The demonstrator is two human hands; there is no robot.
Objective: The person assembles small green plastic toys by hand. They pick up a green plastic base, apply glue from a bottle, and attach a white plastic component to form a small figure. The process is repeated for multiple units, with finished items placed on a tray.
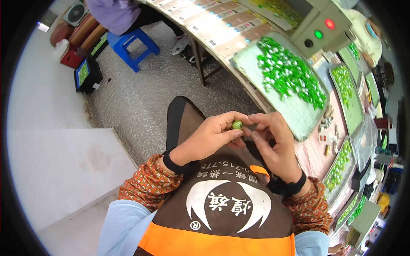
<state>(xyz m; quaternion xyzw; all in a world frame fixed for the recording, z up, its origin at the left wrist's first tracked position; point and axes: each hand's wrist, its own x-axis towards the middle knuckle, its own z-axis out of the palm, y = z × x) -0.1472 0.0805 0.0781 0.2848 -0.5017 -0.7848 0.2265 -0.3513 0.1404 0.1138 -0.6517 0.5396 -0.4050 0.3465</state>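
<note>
My left hand (pixel 208 137) pinches a small round light-green bead (pixel 237 124) between thumb and fingers, above my lap. Close beside it on the right, my right hand (pixel 277 143) has its fingers bent in towards the bead. Its thumb and fingertips come near each other, and whatever they grip is too small to make out. Both forearms are in floral oversleeves with dark bands at the wrists. Under the hands lies my dark brown apron (pixel 230 205) with an orange strip.
A pale tray (pixel 247 68) of green and white pieces stands on the table to my right. Beyond it are more trays (pixel 352 115) and a grey box (pixel 322 27) with red and green lights. A blue stool (pixel 136 47), with a person near it, stands at far left.
</note>
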